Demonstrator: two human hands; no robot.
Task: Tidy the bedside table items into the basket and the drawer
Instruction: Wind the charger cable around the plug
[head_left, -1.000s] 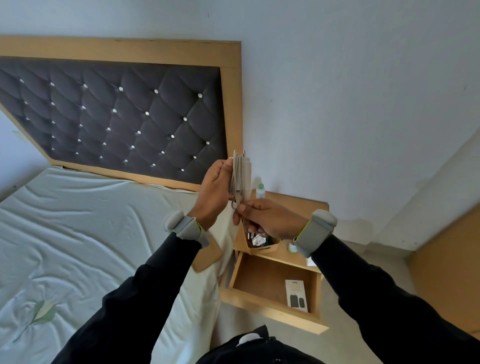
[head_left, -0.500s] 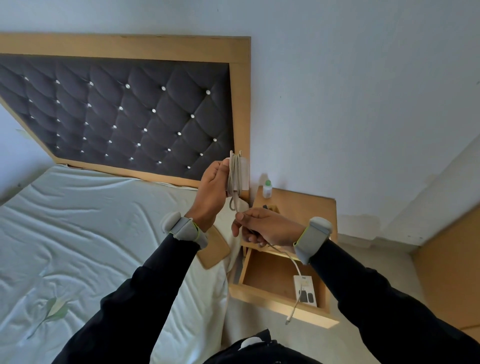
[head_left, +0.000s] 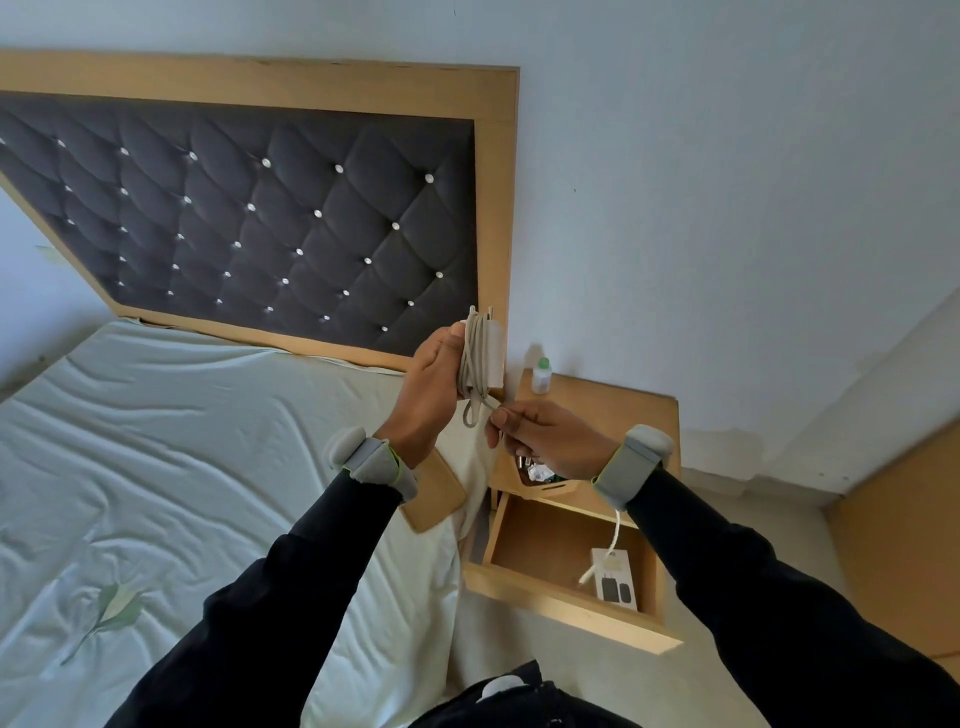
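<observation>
Above the bedside worktop (head_left: 613, 410), we hold a white charger (head_left: 493, 348) with its cable (head_left: 470, 364) wound round it.
Our left hand (head_left: 431, 384) grips the charger upright, at 11 o'clock of the basket (head_left: 550, 488). Our right hand (head_left: 545, 441), at 5 o'clock of the charger, pinches a cable strand. The loose end hangs over the open drawer (head_left: 540, 545), at 6 o'clock of the basket, where a white box (head_left: 615, 579) lies.
</observation>
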